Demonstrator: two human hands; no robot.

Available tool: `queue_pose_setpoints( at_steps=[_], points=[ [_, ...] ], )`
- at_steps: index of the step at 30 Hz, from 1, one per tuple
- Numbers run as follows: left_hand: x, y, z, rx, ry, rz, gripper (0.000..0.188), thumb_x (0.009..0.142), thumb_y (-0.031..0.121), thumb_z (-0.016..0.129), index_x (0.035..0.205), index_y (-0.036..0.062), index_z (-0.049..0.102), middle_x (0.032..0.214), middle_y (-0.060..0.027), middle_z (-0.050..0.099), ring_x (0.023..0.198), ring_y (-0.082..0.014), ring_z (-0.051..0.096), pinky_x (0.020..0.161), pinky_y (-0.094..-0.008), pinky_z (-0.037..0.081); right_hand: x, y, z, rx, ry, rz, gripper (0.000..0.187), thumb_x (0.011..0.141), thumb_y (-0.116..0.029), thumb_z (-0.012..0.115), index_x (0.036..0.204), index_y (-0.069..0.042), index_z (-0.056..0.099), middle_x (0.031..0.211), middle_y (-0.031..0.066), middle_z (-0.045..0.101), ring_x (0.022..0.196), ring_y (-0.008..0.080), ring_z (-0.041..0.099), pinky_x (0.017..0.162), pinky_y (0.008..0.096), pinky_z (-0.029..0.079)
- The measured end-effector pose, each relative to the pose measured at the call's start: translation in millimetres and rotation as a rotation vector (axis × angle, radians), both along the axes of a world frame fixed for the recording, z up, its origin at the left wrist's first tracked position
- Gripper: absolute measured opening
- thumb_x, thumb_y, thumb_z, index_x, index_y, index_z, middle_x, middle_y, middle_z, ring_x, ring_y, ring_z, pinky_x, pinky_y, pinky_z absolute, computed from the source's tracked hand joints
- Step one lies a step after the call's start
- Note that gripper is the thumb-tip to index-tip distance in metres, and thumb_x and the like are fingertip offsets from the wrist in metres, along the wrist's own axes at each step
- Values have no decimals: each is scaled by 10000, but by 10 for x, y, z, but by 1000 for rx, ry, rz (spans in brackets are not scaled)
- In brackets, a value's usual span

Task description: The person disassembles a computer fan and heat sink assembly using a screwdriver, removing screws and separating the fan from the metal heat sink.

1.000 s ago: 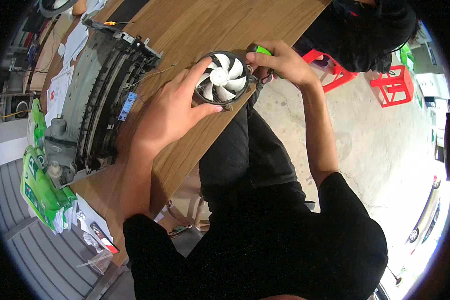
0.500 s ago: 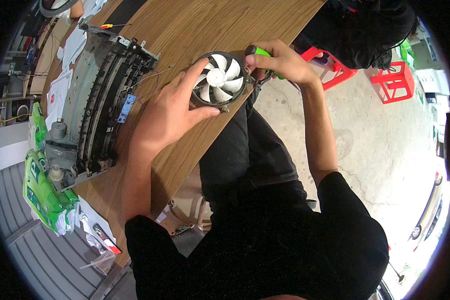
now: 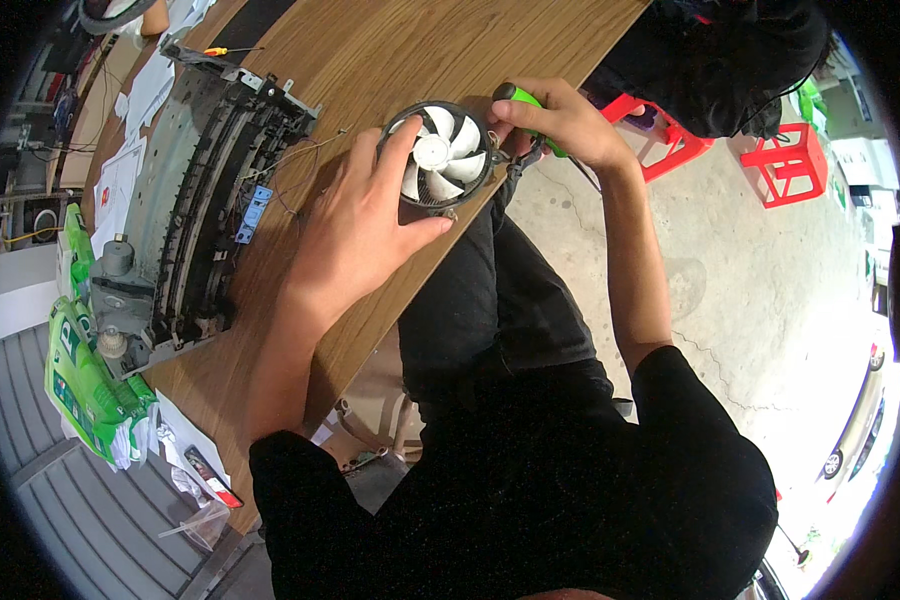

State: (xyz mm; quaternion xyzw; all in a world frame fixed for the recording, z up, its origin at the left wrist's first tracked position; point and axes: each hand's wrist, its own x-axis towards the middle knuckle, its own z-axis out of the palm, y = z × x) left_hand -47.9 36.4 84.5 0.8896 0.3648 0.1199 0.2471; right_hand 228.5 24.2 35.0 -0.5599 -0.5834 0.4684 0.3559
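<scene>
A round cooling fan [image 3: 432,153] with white blades in a black frame lies at the front edge of the wooden table [image 3: 410,60]. My left hand [image 3: 365,205] grips its left side, fingers over the upper rim and thumb at the lower rim. My right hand [image 3: 565,125] is closed around a green and black screwdriver handle [image 3: 526,100] just right of the fan. A dark cable hangs below that hand, beside the fan's right rim. The screwdriver's tip is hard to make out near the frame.
Left on the table lies a large grey and black machine part [image 3: 205,190] with loose wires and a blue piece [image 3: 255,215]. Behind it is a yellow-handled screwdriver [image 3: 215,51]. Green packages [image 3: 80,375] sit at the left edge. Red stools [image 3: 785,165] stand on the floor at right.
My left hand has shifted slightly right along the fan, its thumb further along the lower rim. My right hand and the screwdriver have hardly moved.
</scene>
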Motion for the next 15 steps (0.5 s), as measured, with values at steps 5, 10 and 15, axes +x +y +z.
queue_pose_setpoints(
  at_steps=[5,10,15],
  points=[
    [-10,-4,10,-8,22,-4,827,821,234,819,1498,52,379,1326,-224,487,1254,-449,543,1014,-515,480,-29,2,60,-34,12,13,423,964,-480,663,867,-71,699,822,27,763,706,105,700,563,236,484],
    [-21,-17,28,-6,50,-6,815,833,215,800,1504,48,369,1359,-229,469,1268,-457,530,1024,-514,475,-43,5,52,-27,-9,0,413,966,-458,669,859,-60,694,805,46,766,682,106,695,561,241,494],
    [-36,-13,36,-34,55,-20,841,827,208,803,1520,63,349,1425,-235,433,1305,-462,502,1053,-513,466,-12,45,-79,29,72,28,406,973,-436,669,852,-49,689,782,54,766,658,106,686,562,245,504]
  ],
)
